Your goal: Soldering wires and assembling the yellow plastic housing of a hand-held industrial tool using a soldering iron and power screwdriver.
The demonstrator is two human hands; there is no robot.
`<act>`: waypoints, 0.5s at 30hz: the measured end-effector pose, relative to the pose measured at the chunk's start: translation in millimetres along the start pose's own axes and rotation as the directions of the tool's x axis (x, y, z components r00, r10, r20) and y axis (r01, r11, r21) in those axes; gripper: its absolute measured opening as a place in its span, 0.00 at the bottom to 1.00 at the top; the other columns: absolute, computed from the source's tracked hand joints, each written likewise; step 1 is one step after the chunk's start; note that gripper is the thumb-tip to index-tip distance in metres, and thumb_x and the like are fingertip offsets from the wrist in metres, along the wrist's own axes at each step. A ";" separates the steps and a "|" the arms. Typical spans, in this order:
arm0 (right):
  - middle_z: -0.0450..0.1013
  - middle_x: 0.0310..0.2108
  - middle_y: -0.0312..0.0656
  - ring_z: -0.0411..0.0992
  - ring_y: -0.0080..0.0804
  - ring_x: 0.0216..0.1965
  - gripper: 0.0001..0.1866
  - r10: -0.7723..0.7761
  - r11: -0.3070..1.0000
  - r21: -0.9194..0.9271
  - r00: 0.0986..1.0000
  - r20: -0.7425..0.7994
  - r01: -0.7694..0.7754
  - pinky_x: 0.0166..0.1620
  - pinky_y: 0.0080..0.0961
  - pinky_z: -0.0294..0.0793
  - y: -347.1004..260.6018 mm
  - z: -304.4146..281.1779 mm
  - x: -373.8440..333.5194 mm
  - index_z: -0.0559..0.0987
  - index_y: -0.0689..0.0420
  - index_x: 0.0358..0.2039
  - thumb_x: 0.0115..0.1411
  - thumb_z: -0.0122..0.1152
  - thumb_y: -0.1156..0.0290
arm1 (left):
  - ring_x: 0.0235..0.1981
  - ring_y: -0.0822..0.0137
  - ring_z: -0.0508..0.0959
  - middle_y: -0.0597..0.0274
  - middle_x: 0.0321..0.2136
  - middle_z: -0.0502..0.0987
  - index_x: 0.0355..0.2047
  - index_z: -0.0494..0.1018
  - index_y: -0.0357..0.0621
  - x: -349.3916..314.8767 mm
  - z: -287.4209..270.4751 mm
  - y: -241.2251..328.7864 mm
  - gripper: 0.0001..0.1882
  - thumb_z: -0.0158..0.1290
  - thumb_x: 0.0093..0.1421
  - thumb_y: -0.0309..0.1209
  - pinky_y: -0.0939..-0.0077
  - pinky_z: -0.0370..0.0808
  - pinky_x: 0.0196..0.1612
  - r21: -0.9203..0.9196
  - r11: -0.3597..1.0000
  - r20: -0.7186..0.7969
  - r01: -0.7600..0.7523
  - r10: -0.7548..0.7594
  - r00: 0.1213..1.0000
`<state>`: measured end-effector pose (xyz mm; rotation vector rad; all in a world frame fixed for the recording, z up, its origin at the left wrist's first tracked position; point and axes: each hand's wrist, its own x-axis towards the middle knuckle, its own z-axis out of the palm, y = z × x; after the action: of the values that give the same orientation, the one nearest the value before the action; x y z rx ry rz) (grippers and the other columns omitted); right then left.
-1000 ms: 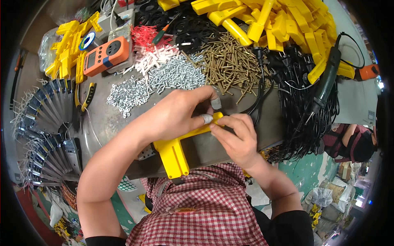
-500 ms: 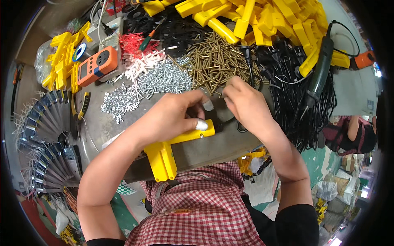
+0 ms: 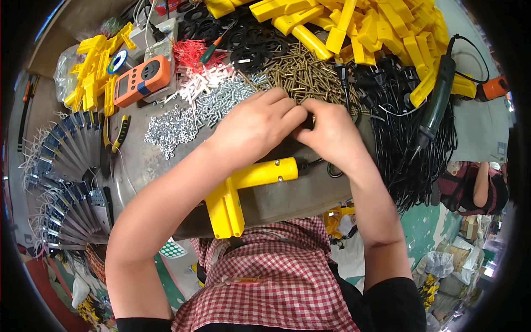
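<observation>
My left hand (image 3: pixel 257 124) and my right hand (image 3: pixel 334 130) meet over the near edge of a pile of long brass-coloured screws (image 3: pixel 304 72). The fingers of both are bent together and touch or nearly touch; what lies between the fingertips is mostly hidden. Below them, on the worktable (image 3: pixel 276 203), rests a yellow plastic T-shaped housing (image 3: pixel 263 175), held by neither hand. Small screws show near its right end, where a black cord comes out. My left forearm passes over its left part.
Beyond lie silver screws (image 3: pixel 224 99), nuts (image 3: pixel 168 131), pink-white sleeves (image 3: pixel 202 83) and yellow housings (image 3: pixel 381 33). An orange meter (image 3: pixel 142 81) and pliers (image 3: pixel 120 134) are at left. Black cords (image 3: pixel 401 138) and a soldering iron (image 3: pixel 440 99) lie right. Another person (image 3: pixel 475 188) sits far right.
My left hand has left the yellow housing and moved up and right to my right hand at the brass screws. The housing now lies on the table. The whole view has shifted slightly.
</observation>
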<state>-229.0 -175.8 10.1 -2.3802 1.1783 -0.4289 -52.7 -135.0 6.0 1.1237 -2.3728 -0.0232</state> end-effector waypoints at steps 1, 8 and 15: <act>0.74 0.27 0.52 0.75 0.51 0.32 0.15 0.045 0.987 0.149 0.997 0.061 -0.054 0.38 0.40 0.75 -4.6 -9.5 -0.8 0.76 0.60 0.35 0.45 0.65 0.71 | 0.37 0.59 0.75 0.58 0.30 0.74 0.38 0.70 0.42 1.5 -1.7 2.4 0.15 0.52 0.47 0.25 0.69 0.75 0.37 0.000 1.000 0.003 0.003 -0.003 1.000; 0.75 0.36 0.46 0.76 0.30 0.28 0.12 0.026 0.343 0.915 0.976 0.218 -0.214 0.32 0.23 0.77 -14.8 -25.3 -64.9 0.71 0.66 0.42 0.58 0.58 0.77 | 0.36 0.67 0.80 0.58 0.33 0.79 0.49 0.68 0.37 -22.6 -42.4 18.0 0.21 0.52 0.54 0.14 0.74 0.76 0.40 -0.444 0.679 0.274 0.585 -0.518 0.810; 0.72 0.32 0.44 0.74 0.41 0.30 0.11 -0.229 0.955 0.192 0.973 -0.007 0.226 0.32 0.30 0.75 -12.0 18.7 -112.4 0.77 0.60 0.38 0.52 0.59 0.78 | 0.37 0.71 0.79 0.61 0.31 0.78 0.43 0.71 0.36 -58.6 -62.8 18.6 0.17 0.48 0.53 0.12 0.75 0.76 0.41 -0.470 0.491 0.435 0.733 -0.594 0.677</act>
<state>-278.5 -74.1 -8.2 -2.3519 0.8167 -0.5708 -6.8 -67.8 39.1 1.6555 -1.6649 -1.1760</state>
